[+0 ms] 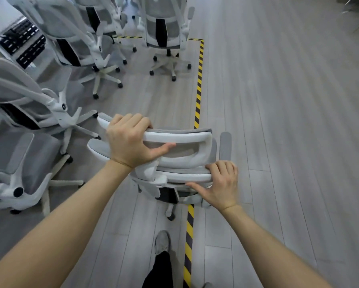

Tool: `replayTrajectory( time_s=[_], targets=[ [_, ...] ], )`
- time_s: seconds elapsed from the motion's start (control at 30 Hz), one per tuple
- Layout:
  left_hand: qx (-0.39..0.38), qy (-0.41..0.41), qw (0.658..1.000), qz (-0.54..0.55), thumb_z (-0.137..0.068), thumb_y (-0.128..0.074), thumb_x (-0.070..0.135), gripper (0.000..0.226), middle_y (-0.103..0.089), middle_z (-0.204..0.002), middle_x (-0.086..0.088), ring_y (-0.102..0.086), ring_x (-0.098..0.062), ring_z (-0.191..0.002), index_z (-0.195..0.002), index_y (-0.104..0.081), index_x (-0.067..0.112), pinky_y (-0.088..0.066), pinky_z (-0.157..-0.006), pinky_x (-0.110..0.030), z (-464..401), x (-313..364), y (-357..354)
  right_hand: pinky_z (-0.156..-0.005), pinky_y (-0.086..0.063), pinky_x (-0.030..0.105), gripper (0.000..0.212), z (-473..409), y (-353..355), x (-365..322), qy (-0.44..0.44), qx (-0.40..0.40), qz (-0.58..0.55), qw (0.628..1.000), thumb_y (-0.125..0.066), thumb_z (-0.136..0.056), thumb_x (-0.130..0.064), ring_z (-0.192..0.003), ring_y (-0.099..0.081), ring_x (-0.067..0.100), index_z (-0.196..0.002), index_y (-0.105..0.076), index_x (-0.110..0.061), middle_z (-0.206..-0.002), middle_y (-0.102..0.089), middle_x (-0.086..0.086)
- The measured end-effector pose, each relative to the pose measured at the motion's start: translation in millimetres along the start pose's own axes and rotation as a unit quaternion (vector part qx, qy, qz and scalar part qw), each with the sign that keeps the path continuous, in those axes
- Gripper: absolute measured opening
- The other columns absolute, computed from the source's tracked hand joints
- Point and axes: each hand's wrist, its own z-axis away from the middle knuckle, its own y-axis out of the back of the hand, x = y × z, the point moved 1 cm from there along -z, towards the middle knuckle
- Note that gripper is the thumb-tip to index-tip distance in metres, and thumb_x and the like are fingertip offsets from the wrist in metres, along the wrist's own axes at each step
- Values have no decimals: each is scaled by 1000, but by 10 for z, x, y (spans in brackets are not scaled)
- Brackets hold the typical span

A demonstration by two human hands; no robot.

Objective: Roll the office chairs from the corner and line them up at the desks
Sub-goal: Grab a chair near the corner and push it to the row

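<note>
Left hand (131, 140) grips the chair (187, 161) headrest (182, 136); right hand (222, 183) clasps its backrest top; no writing legible.

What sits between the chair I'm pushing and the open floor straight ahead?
Both hands grip the chair: left hand on the headrest, right hand on the backrest top. Directly ahead, another parked chair stands beside the striped floor tape. More chairs crowd the left. The floor to the right looks clear.

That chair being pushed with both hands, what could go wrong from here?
1. The chair could clip the parked chair close on its left, tangling wheels.
2. Its casters straddle the striped floor tape and might snag or peel it.
3. The person's shoe trails close behind the base and could kick a caster.
</note>
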Motion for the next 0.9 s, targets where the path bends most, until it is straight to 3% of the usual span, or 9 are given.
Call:
replayTrajectory(
  time_s=[0.27, 0.4, 0.53, 0.6, 0.77, 0.9],
  targets=[
    [-1, 10, 1000, 19, -81, -73, 88, 73, -54, -70, 1, -50, -25, -64, -73, -54, 18, -41, -67, -46, -490, -1035, -504, -105, -46, 49, 75, -957, -724, -373, -8, -10, 12, 1000, -74, -79, -87, -100, -55, 28, -97, -67, -14, -99, -58, 3],
    [-23, 24, 999, 21, -82, -69, 91, 75, -53, -72, 1, -50, -25, -66, -74, -53, 18, -41, -71, -45, -809, -1537, -830, -125, -34, 53, 76, -1511, -1060, -494, -29, -54, 18, 998, -68, -82, -89, -112, -55, 24, -107, -63, -18, -107, -58, -1],
    [-39, 39, 998, 12, -81, -66, 94, 77, -53, -74, 1, -52, -26, -70, -77, -52, 19, -43, -75, -46, -1163, -2019, -1201, -131, -26, 49, 75, -2121, -1420, -513, -30, -78, 27, 996, -63, -84, -92, -114, -52, 22, -108, -58, -21, -108, -56, -4],
    [-39, 42, 998, 10, -81, -66, 95, 78, -53, -74, 1, -51, -25, -70, -77, -52, 18, -42, -75, -45, -1341, -2248, -1391, -128, -30, 48, 76, -2414, -1626, -498, -31, -78, 25, 996, -62, -84, -92, -113, -52, 23, -107, -59, -20, -107, -55, -3],
    [-24, 35, 999, 2, -81, -68, 92, 76, -52, -73, 2, -50, -24, -69, -76, -52, 18, -41, -74, -44, -1828, -2792, -1925, -104, -43, 43, 77, -3170, -2155, -413, -20, -42, 5, 999, -66, -82, -92, -102, -51, 27, -98, -61, -17, -100, -53, -2],
    [-30, 39, 999, -12, -83, -67, 91, 74, -53, -74, 2, -50, -24, -70, -77, -52, 18, -42, -75, -44, -2249, -3223, -2388, -100, -43, 44, 75, -3854, -2606, -272, 0, -29, -9, 1000, -71, -80, -89, -99, -51, 28, -94, -60, -16, -97, -52, 0]
  ],
)
